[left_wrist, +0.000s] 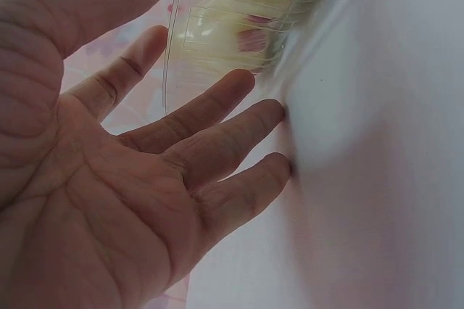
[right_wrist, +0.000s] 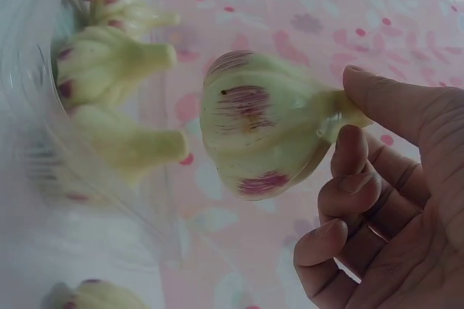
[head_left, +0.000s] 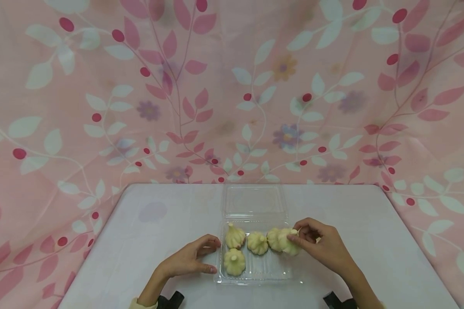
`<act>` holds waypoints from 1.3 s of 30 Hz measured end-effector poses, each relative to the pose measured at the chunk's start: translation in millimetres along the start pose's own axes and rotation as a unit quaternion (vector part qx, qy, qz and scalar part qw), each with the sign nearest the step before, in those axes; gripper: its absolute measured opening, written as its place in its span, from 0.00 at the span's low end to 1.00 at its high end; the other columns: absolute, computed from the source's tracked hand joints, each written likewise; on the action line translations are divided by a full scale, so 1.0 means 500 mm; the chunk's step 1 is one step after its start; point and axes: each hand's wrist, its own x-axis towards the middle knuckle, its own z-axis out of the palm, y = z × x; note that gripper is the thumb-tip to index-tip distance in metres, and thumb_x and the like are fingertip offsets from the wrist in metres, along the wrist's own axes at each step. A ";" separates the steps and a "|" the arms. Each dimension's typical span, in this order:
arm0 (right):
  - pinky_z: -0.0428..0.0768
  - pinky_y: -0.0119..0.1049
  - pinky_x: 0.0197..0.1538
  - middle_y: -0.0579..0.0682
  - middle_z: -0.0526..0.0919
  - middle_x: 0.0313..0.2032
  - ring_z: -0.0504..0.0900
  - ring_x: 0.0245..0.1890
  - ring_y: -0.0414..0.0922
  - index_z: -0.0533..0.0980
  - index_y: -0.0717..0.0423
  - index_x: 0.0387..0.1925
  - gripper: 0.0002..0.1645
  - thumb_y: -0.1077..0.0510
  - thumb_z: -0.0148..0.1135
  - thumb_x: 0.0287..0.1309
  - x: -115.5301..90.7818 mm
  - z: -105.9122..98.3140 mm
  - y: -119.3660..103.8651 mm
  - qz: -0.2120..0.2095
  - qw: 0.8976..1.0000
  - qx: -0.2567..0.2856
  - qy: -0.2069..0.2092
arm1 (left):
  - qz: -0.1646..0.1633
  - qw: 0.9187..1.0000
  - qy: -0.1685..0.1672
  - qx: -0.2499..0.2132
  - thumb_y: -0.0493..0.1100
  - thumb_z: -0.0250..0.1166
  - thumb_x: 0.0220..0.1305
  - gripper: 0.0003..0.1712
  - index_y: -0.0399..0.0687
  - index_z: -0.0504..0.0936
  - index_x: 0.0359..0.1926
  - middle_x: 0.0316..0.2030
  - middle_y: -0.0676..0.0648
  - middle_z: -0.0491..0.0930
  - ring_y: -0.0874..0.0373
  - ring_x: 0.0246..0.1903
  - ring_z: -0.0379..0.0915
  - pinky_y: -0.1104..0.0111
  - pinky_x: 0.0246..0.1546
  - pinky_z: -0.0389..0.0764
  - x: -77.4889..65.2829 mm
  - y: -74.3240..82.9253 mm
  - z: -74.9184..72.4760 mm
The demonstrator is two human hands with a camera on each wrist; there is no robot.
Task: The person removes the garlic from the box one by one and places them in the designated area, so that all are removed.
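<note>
My right hand (head_left: 321,244) pinches a garlic bulb (right_wrist: 254,128) by its stem between thumb and fingertips. In the right wrist view this bulb is pale with purple streaks and hangs beside the clear plastic box (head_left: 268,274). Several more garlic bulbs (head_left: 234,262) sit in the box, two of them in its left part and others along the back. In the head view the held bulb overlaps the rightmost one there. Beside the box's left side is my left hand (head_left: 191,256), its fingers spread and loosely bent around that edge, holding nothing.
The box's transparent lid (head_left: 254,201) lies folded back toward the rear of the white table (head_left: 170,227). Behind the table hangs a pink curtain (head_left: 216,94) with leaves and flowers. Dark camera mounts (head_left: 171,300) show at both wrists.
</note>
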 end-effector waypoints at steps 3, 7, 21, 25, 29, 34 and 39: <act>0.70 0.31 0.19 0.41 0.73 0.20 0.68 0.18 0.36 0.79 0.56 0.34 0.16 0.71 0.75 0.46 0.000 -0.012 0.002 0.003 1.000 -0.014 0.012 | -0.001 1.000 0.000 0.001 0.48 0.76 0.55 0.40 0.46 0.68 0.65 0.62 0.42 0.72 0.44 0.65 0.66 0.48 0.64 0.65 0.000 -0.001 0.001; 0.71 0.31 0.20 0.42 0.75 0.20 0.70 0.18 0.37 0.79 0.55 0.35 0.16 0.72 0.75 0.45 -0.005 -0.028 0.026 0.016 0.999 -0.032 0.028 | -0.002 1.000 0.001 0.003 0.48 0.76 0.54 0.40 0.46 0.68 0.65 0.62 0.43 0.72 0.44 0.65 0.66 0.49 0.64 0.66 0.000 -0.002 0.002; 0.76 0.27 0.26 0.42 0.83 0.25 0.78 0.23 0.40 0.80 0.47 0.37 0.12 0.61 0.75 0.53 -0.023 -0.092 0.107 0.082 0.992 -0.071 0.058 | -0.001 1.000 0.000 0.000 0.48 0.77 0.54 0.40 0.47 0.68 0.65 0.62 0.43 0.72 0.44 0.65 0.66 0.51 0.64 0.67 -0.001 0.000 0.003; 0.77 0.25 0.28 0.42 0.83 0.25 0.78 0.23 0.39 0.80 0.49 0.38 0.12 0.60 0.75 0.53 -0.025 -0.104 0.113 0.096 0.990 -0.086 0.066 | 0.000 1.000 0.000 0.000 0.47 0.76 0.54 0.40 0.47 0.68 0.65 0.61 0.44 0.72 0.44 0.65 0.66 0.50 0.64 0.67 -0.001 0.001 0.001; 0.78 0.25 0.29 0.44 0.83 0.25 0.80 0.24 0.40 0.80 0.51 0.38 0.11 0.60 0.75 0.53 -0.027 -0.116 0.118 0.110 0.987 -0.088 0.072 | 0.000 1.000 0.000 -0.001 0.47 0.76 0.55 0.40 0.47 0.67 0.65 0.61 0.45 0.72 0.44 0.65 0.66 0.50 0.64 0.67 -0.001 0.000 0.001; 0.78 0.25 0.29 0.45 0.83 0.26 0.80 0.24 0.40 0.80 0.53 0.38 0.12 0.60 0.74 0.54 -0.030 -0.132 0.126 0.125 0.985 -0.093 0.077 | -0.001 1.000 0.002 0.002 0.46 0.76 0.55 0.40 0.47 0.67 0.65 0.61 0.45 0.72 0.45 0.65 0.66 0.51 0.64 0.67 0.000 0.000 0.001; 0.78 0.25 0.29 0.46 0.83 0.26 0.80 0.24 0.40 0.80 0.53 0.39 0.12 0.59 0.74 0.54 -0.033 -0.143 0.135 0.138 0.982 -0.098 0.081 | -0.001 1.000 0.003 0.001 0.46 0.76 0.54 0.41 0.47 0.67 0.65 0.61 0.44 0.72 0.44 0.65 0.65 0.51 0.64 0.66 0.000 0.003 0.001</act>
